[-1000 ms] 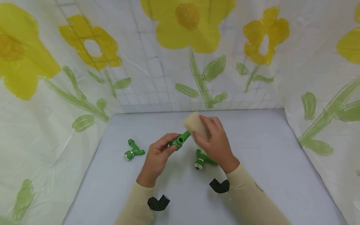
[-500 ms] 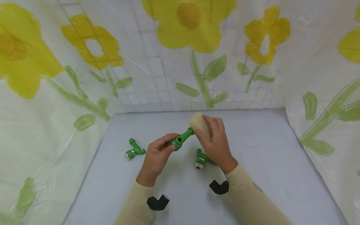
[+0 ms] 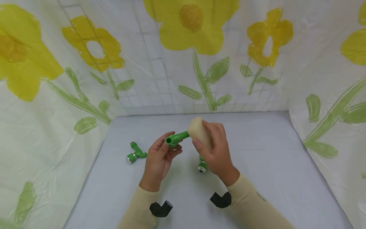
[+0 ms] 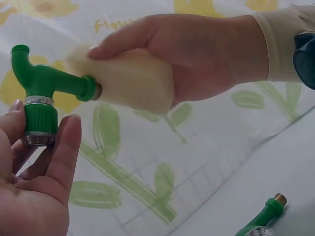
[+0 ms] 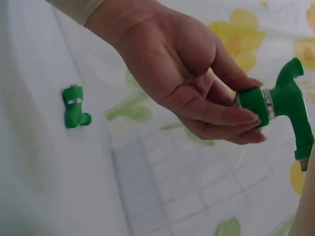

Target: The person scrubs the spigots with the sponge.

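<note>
My left hand [image 3: 160,157] grips a green plastic faucet [image 3: 176,138] above the table. In the left wrist view, its fingertips pinch the ribbed knob [image 4: 40,118] below the silver ring. The brass-threaded end of the faucet points right, against or very close to a cream sponge [image 4: 133,81]. My right hand [image 3: 217,149] holds that sponge between thumb and fingers. A sliver of cream, likely the sponge, shows at the edge of the right wrist view. A second faucet [image 3: 202,166] lies under my right hand, partly hidden by it. Another green faucet [image 3: 136,153] lies left of my left hand.
A light grey-white table [image 3: 257,146] spreads beneath the hands. White sheets with painted yellow flowers [image 3: 191,28] hang at the back and both sides. A black angled piece [image 3: 161,209] sits by each sleeve cuff.
My left hand has turned the faucet, so its open spout now faces left toward the viewer. My right hand, with the sponge, has shifted slightly down and covers more of the faucet on the table.
</note>
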The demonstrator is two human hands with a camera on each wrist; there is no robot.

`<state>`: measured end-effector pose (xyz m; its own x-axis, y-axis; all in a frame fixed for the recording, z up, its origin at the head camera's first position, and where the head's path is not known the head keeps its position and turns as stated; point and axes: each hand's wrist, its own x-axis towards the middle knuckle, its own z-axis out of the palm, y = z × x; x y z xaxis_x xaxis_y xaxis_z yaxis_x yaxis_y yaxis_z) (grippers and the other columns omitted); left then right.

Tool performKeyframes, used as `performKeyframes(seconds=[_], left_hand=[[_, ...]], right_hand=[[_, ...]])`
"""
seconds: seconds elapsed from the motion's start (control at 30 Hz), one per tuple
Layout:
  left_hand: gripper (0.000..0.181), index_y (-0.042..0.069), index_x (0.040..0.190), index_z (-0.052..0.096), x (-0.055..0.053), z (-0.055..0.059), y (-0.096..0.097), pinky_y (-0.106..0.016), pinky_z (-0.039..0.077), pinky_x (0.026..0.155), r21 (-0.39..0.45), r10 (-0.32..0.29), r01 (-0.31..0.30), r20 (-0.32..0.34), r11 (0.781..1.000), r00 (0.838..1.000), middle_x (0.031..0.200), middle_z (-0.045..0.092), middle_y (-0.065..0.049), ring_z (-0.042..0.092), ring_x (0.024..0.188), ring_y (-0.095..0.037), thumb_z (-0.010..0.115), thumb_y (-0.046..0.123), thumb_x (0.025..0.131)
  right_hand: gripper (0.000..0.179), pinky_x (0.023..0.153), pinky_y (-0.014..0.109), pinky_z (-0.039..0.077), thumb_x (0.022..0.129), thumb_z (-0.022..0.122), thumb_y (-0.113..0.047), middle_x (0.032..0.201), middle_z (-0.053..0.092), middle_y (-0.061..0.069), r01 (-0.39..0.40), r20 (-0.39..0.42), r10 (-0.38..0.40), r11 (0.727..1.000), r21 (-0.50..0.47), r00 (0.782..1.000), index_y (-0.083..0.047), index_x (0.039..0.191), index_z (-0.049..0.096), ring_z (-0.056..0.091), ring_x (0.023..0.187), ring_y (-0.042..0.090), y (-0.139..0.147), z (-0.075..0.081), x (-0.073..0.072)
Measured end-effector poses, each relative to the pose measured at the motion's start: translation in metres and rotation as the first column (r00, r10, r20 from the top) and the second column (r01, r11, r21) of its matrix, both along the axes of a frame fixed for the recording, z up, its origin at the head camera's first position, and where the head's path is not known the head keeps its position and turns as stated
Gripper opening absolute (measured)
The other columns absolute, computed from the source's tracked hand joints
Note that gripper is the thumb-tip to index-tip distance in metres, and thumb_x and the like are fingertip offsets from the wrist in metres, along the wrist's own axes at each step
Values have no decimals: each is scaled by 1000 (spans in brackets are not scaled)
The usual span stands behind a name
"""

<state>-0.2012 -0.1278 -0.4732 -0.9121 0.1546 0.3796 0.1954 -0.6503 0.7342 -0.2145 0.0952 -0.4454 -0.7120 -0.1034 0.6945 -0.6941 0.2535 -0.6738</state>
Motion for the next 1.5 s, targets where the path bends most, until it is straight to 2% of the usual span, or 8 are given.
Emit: performKeyframes(seconds=[0.33,0.6,0.87,0.93,1.03,1.17,1.37,1.5], left_hand=[[32,4,141,69,1,-7,6,-26,60,88,-97,119,-107,122,989,985,115,68,-9,69,101,-17,60,-2,111],[44,-14,145,59,-1,0,0,-43,58,102,-136,130,-128,5,982,992,125,72,-14,70,115,-21,72,-2,104],[36,-3,144,67,-1,0,-1,-27,61,89,-185,142,-136,17,973,990,129,69,-14,69,113,-21,60,-7,109],[36,-4,144,66,0,1,0,-30,61,92,-197,137,-129,24,972,990,136,68,-14,69,118,-23,61,-7,108],[39,-7,145,63,0,2,0,-38,59,99,-198,142,-134,30,971,989,137,67,-16,70,121,-25,64,-8,106],[43,-15,146,56,-1,2,-2,-46,57,102,-204,137,-133,6,970,991,136,67,-18,71,121,-27,66,-10,105],[41,-11,147,58,-2,1,-3,-34,61,95,-215,167,-164,-3,963,986,137,66,-17,68,122,-25,65,-6,107],[40,-9,145,61,0,1,-4,-34,60,97,-195,157,-155,-4,968,988,134,67,-17,68,120,-23,66,-8,105]], right_hand=[[61,87,48,54,94,77,-19,134,57,15,-205,-115,222,969,140,968,-3,151,61,55,118,33,-8,5,12],[58,81,50,54,92,78,-13,129,58,15,-41,-37,48,983,178,998,-1,147,65,54,114,31,8,3,-6],[62,93,43,53,93,80,-13,137,56,6,-325,41,325,914,243,945,-9,152,63,51,125,27,2,6,5],[62,91,44,55,94,82,-15,136,56,7,-303,51,300,917,260,953,-8,153,63,52,124,27,2,5,4],[62,86,46,55,97,82,-19,133,56,11,-122,60,109,948,295,992,-6,154,61,52,120,29,3,-1,-2],[60,83,48,53,97,82,-15,130,56,14,36,110,-68,963,268,992,-2,152,61,52,115,30,7,-8,-8],[64,87,44,56,96,84,-22,138,57,8,-228,40,227,916,329,973,-8,154,60,54,122,27,-2,-3,5],[66,84,47,56,94,86,-21,135,58,12,-112,4,119,927,357,993,-6,153,61,54,120,31,-1,-2,2]])
